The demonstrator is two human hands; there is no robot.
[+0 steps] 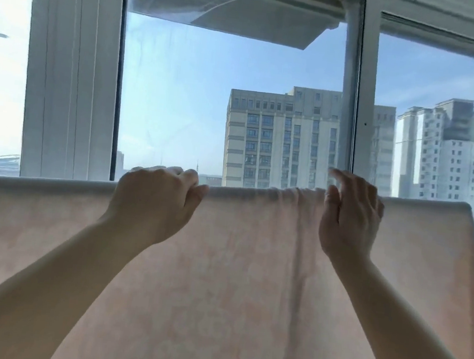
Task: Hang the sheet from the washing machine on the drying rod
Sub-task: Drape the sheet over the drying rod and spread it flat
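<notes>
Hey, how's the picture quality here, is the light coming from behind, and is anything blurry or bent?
Head view: strongly backlit by the bright sky through the window, so the sheet glows pale pink and both forearms look shaded; the right hand has motion-blurred fingertips while the left hand is sharper; the wide lens bows the window frames slightly; reflections streak the upper glass.

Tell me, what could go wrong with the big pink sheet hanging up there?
The sheet is bunched into wrinkles at the top between the two hands, so that part might dry slowly and creased. Only the left hand pinches the top fold; the right hand is open with fingers lifted, so a tug from the left could drag the cloth sideways. The rod is hidden under the fold, so how evenly the sheet hangs cannot be seen.
</notes>
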